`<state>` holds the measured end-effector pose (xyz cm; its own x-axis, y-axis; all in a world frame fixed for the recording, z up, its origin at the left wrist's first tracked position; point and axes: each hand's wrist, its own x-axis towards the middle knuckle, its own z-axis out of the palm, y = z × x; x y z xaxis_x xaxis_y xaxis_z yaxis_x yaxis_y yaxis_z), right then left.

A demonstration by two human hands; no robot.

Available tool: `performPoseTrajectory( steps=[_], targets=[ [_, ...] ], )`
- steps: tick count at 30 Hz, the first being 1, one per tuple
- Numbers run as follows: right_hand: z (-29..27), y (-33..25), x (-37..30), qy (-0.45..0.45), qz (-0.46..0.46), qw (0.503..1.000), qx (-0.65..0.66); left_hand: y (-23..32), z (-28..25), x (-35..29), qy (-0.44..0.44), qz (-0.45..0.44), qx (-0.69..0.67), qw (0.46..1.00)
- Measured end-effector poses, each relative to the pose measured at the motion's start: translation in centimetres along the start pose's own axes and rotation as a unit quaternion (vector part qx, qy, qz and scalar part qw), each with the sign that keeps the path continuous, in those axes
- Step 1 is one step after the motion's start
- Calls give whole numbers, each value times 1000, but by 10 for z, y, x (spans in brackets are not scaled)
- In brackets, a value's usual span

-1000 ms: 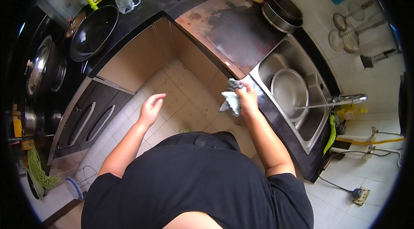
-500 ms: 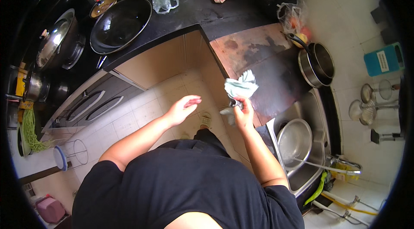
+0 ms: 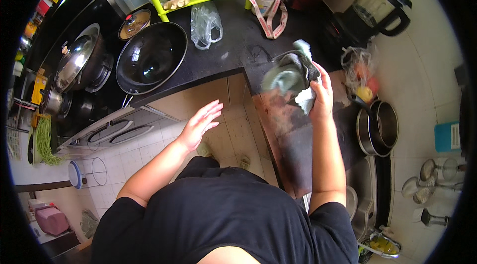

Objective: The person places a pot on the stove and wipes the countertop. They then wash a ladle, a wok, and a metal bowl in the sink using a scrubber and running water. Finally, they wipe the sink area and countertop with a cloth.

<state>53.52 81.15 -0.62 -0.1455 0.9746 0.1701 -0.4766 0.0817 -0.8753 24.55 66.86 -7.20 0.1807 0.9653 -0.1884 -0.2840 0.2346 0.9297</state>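
Right hand (image 3: pixel 322 96) grips the cloth (image 3: pixel 292 76), bunched just left of its fingers over the counter (image 3: pixel 298 139). Left hand (image 3: pixel 199 124) open, empty, well apart over the floor.

Dark counter (image 3: pixel 238 45) — wok (image 3: pixel 151 57), saucepan (image 3: pixel 380 127)

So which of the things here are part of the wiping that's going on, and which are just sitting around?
In use:
- right hand, gripping the grey cloth
- dark countertop under the cloth

Lying about:
- left hand, open in the air, holding nothing
- black wok
- lidded pot
- clear plastic bag
- steel saucepan
- sink
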Motion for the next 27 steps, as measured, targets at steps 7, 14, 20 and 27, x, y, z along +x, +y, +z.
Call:
performPoseTrajectory(
  steps=[7, 14, 20, 27],
  targets=[
    [-103, 132, 138, 136, 106, 828, -534, 24, -69, 20, -43, -12, 79, 996],
    [-38, 202, 155, -101, -28, 527, -844, 12, -137, 49, -73, -93, 55, 991],
    [-90, 188, 239, -232, -134, 564, -781, -16, -170, 67, -80, -155, 118, 978],
    [-128, 217, 376, -97, -124, 559, -814, -23, -195, 68, 16, -241, 166, 956]
  ],
)
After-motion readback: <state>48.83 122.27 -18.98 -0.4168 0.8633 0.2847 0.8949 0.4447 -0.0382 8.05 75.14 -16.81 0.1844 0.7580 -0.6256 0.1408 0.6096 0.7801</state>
